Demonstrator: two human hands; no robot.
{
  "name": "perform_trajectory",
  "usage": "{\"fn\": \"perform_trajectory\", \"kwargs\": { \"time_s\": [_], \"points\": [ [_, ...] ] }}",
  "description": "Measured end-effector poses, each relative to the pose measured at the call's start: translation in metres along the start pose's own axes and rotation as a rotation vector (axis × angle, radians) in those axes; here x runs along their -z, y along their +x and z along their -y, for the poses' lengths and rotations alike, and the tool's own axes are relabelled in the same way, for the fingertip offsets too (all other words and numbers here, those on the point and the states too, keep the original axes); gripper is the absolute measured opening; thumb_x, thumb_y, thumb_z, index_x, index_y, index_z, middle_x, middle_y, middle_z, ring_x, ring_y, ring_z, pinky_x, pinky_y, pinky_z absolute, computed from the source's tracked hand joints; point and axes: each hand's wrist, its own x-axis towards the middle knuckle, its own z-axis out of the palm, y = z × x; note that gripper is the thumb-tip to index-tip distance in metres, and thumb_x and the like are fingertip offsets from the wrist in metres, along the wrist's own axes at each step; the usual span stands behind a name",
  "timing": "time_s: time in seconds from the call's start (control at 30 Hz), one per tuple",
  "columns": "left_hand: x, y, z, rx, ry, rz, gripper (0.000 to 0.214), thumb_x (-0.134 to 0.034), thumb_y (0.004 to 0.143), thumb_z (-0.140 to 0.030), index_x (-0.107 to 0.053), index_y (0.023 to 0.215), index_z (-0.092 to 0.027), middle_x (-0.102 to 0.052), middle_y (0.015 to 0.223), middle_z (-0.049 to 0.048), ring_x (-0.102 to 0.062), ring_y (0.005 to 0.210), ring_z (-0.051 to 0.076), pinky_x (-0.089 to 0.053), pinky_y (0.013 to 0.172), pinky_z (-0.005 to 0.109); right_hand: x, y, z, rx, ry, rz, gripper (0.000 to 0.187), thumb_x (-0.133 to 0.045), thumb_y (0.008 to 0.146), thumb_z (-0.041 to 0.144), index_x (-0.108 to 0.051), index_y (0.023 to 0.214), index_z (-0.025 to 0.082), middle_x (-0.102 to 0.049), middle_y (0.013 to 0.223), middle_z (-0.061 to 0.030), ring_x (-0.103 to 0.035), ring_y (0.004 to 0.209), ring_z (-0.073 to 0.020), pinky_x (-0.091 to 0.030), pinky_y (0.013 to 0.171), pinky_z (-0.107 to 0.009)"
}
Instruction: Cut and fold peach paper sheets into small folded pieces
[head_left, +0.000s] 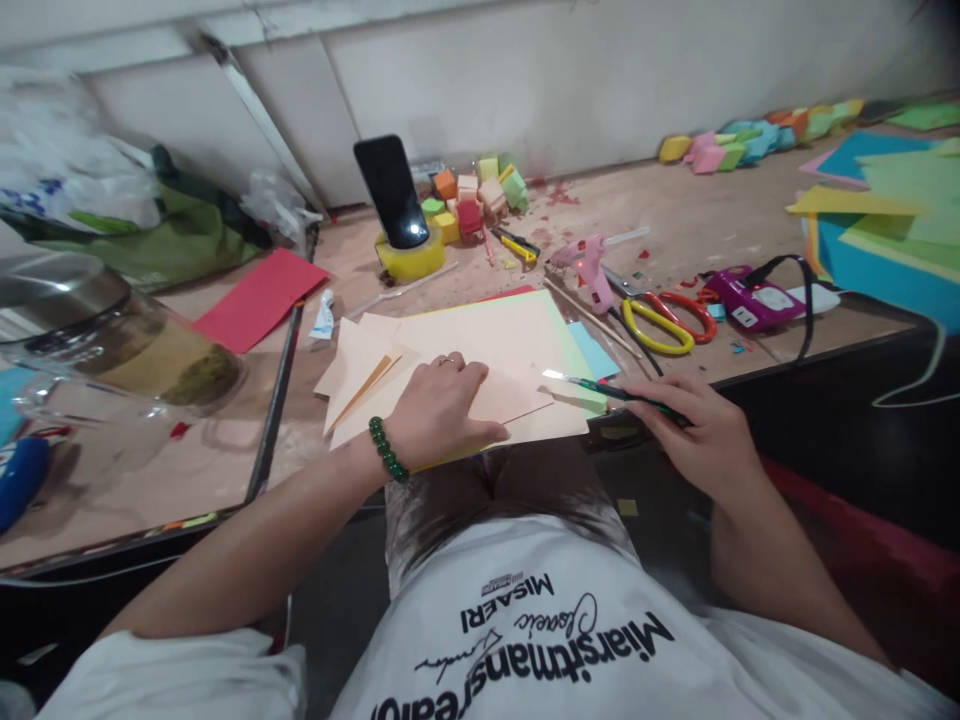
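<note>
My left hand (442, 408) lies on a stack of peach paper sheets (510, 345) at the table's near edge, fingers curled and pressing the top sheet down. A green bead bracelet (387, 450) circles that wrist. My right hand (694, 430) is closed around a green-handled craft knife (609, 389) whose blade points left onto the right edge of the paper. A pale green sheet and a light blue sheet (592, 350) stick out from under the peach stack.
Behind the paper are a pink glue gun (589, 265), yellow and red scissors (664, 320), a purple device (754, 300), a phone (391, 190) standing in a yellow tape roll, coloured paper cubes (472, 195) and a red sheet (259, 298). Coloured sheets pile at right; a glass jar (112, 340) stands left.
</note>
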Motion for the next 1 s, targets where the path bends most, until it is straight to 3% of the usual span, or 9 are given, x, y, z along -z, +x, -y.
{"fn": "perform_trajectory", "kwargs": {
  "time_s": [0.2,0.33,0.53,0.7,0.8,0.87,1.0],
  "points": [
    [-0.003,0.004,0.001,0.048,-0.13,0.015,0.046,-0.075,0.068,-0.054,-0.06,0.092,-0.018,-0.059,0.099,0.0104,-0.057,0.089,0.027,-0.047,0.078,0.04,-0.01,0.008,-0.006,-0.011,-0.061,-0.028,0.021,-0.059,0.092,0.034,-0.074,0.106,0.027,-0.07,0.094,-0.008,-0.069,0.086,-0.0251,-0.056,0.072,-0.038],
    [-0.006,0.004,0.004,0.005,-0.141,0.008,0.048,-0.074,0.068,-0.055,-0.061,0.096,-0.017,-0.059,0.101,0.0106,-0.058,0.093,0.029,-0.047,0.08,0.042,-0.014,0.013,0.001,0.033,-0.099,0.005,0.021,-0.057,0.093,0.032,-0.074,0.104,0.027,-0.069,0.091,-0.0069,-0.069,0.083,-0.0223,-0.055,0.068,-0.033],
    [-0.011,0.003,0.014,-0.081,-0.192,-0.046,0.028,-0.053,0.088,-0.046,-0.054,0.079,-0.02,-0.06,0.092,0.0095,-0.056,0.088,0.025,-0.045,0.079,0.04,-0.016,0.012,0.015,0.133,-0.08,0.155,0.022,-0.054,0.095,0.032,-0.074,0.103,0.026,-0.067,0.089,-0.0057,-0.068,0.079,-0.0184,-0.054,0.066,-0.029],
    [-0.018,0.003,0.016,-0.116,-0.208,-0.069,0.024,-0.047,0.091,-0.037,-0.053,0.076,-0.02,-0.06,0.088,0.0104,-0.055,0.092,0.026,-0.044,0.081,0.042,-0.015,0.007,0.015,0.164,-0.01,0.19,0.022,-0.054,0.095,0.031,-0.074,0.105,0.028,-0.063,0.086,-0.0047,-0.066,0.084,-0.0184,-0.055,0.07,-0.029],
    [-0.021,0.003,0.014,-0.099,-0.23,-0.077,0.021,-0.049,0.09,-0.037,-0.057,0.086,-0.019,-0.061,0.094,0.0115,-0.056,0.096,0.028,-0.045,0.085,0.043,-0.015,0.008,0.019,0.2,-0.005,0.209,0.022,-0.054,0.095,0.029,-0.074,0.105,0.028,-0.062,0.083,-0.0037,-0.065,0.079,-0.0174,-0.054,0.068,-0.028],
    [-0.02,0.001,0.014,-0.088,-0.264,-0.094,0.026,-0.051,0.09,-0.037,-0.059,0.105,-0.018,-0.063,0.103,0.0122,-0.056,0.1,0.027,-0.045,0.088,0.044,-0.016,0.008,0.023,0.212,-0.022,0.215,0.023,-0.054,0.096,0.029,-0.074,0.106,0.028,-0.062,0.082,-0.0037,-0.064,0.078,-0.017,-0.053,0.067,-0.028],
    [-0.009,-0.003,0.024,-0.172,-0.205,-0.042,0.051,-0.039,0.097,-0.037,-0.041,0.143,-0.017,-0.053,0.138,0.0174,-0.047,0.128,0.029,-0.036,0.106,0.05,-0.018,0.007,0.026,0.211,-0.067,0.214,0.023,-0.052,0.096,0.028,-0.073,0.106,0.026,-0.063,0.082,-0.0037,-0.064,0.074,-0.0157,-0.052,0.064,-0.027]
  ]
}}
